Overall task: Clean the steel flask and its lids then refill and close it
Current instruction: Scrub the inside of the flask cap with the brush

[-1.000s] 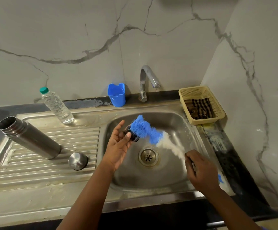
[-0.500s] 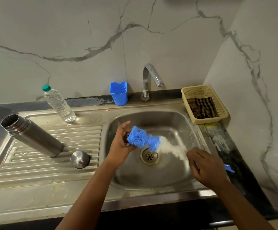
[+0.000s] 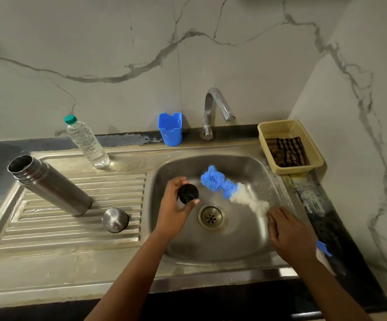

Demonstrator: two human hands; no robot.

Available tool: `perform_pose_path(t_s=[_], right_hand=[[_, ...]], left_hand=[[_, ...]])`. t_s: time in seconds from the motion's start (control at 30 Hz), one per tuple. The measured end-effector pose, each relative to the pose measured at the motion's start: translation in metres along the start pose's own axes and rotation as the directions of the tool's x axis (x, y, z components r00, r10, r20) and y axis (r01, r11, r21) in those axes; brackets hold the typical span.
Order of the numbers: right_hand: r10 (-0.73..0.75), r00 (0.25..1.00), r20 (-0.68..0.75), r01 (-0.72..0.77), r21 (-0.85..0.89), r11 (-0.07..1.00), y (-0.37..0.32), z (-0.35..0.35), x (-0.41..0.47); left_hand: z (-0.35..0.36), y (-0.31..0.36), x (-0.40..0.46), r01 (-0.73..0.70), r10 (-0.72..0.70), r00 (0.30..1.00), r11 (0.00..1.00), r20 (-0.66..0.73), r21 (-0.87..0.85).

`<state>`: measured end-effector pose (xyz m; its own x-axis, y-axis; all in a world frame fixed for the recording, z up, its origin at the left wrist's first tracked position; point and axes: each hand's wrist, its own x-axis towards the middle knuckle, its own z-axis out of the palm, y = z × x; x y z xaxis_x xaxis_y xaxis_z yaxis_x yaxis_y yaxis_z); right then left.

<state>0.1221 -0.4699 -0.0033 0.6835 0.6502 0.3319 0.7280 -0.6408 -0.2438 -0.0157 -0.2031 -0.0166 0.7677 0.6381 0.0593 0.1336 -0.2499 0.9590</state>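
Observation:
The open steel flask (image 3: 49,185) stands on the ribbed drainboard at the left, its mouth uncovered. Its steel cup lid (image 3: 115,220) sits upside down on the drainboard in front of it. Over the sink basin my left hand (image 3: 175,208) holds the small black inner lid (image 3: 188,193) between thumb and fingers. My right hand (image 3: 288,235) grips the handle of a bottle brush (image 3: 228,188) with blue and white bristles. The blue bristle tip is just right of the black lid, a small gap between them.
The sink basin (image 3: 234,246) has a drain (image 3: 211,217) below my hands and a tap (image 3: 215,110) at the back. A blue cup (image 3: 170,128) and a plastic water bottle (image 3: 86,142) stand behind. A beige basket (image 3: 312,149) with a checked cloth sits at the right.
The brush had its blue tip pressed on the black lid in my left hand; now it has pulled off to the right, and the lid shows uncovered.

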Motion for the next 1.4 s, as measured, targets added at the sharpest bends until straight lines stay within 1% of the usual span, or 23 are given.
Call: perform_pose_path(t_s=[0.03,0.07,0.1,0.2,0.27,0.3,0.37,0.47,0.53,0.67,0.83,1.1,1.4], right_hand=[[0.000,1.000,0.005,0.000,-0.001,1.000,-0.003,0.002,0.000],[0.003,1.000,0.012,-0.003,-0.010,1.000,-0.005,0.004,0.000],[0.012,1.000,0.024,-0.011,-0.020,1.000,-0.008,0.005,0.001],[0.049,0.997,0.062,-0.049,-0.009,0.999,-0.018,0.008,0.005],[0.055,0.995,0.080,-0.055,-0.007,0.998,-0.021,0.010,0.007],[0.057,0.994,0.092,-0.057,-0.007,0.998,-0.022,0.010,0.008],[0.065,0.992,0.110,-0.066,0.000,0.998,-0.022,0.012,0.009],[0.067,0.992,0.110,-0.069,0.020,0.997,-0.024,0.014,0.011],[0.073,0.991,0.110,-0.076,0.028,0.997,-0.024,0.015,0.010],[0.115,0.982,0.150,-0.118,0.012,0.993,-0.025,0.019,0.011],[0.099,0.985,0.142,-0.109,0.065,0.992,-0.027,0.023,0.016],[0.095,0.984,0.152,-0.106,0.071,0.992,-0.029,0.028,0.019],[0.084,0.983,0.162,-0.103,0.111,0.989,-0.032,0.032,0.023]], left_hand=[[0.001,-0.003,-0.002,-0.016,0.012,0.998,0.997,0.056,0.075],[0.002,-0.006,-0.004,-0.027,0.016,0.997,0.990,0.077,0.136],[0.002,-0.006,-0.006,-0.036,0.029,0.999,0.984,0.043,0.173],[-0.010,-0.002,0.001,-0.034,0.068,0.982,0.982,-0.179,0.187],[-0.029,0.002,0.015,-0.014,0.073,0.956,0.978,-0.282,0.207],[-0.043,0.003,0.025,0.017,0.056,0.943,0.977,-0.329,0.214],[-0.073,0.003,0.042,0.121,-0.014,0.913,0.964,-0.409,0.237],[-0.112,-0.008,0.054,0.285,-0.117,0.876,0.909,-0.469,0.304],[-0.123,-0.017,0.057,0.332,-0.156,0.875,0.883,-0.459,0.332],[-0.129,-0.027,0.057,0.370,-0.203,0.878,0.862,-0.434,0.346],[-0.127,-0.037,0.057,0.408,-0.236,0.867,0.841,-0.440,0.354],[-0.129,-0.040,0.055,0.446,-0.261,0.849,0.822,-0.460,0.356],[-0.129,-0.040,0.056,0.464,-0.279,0.852,0.794,-0.442,0.393]])
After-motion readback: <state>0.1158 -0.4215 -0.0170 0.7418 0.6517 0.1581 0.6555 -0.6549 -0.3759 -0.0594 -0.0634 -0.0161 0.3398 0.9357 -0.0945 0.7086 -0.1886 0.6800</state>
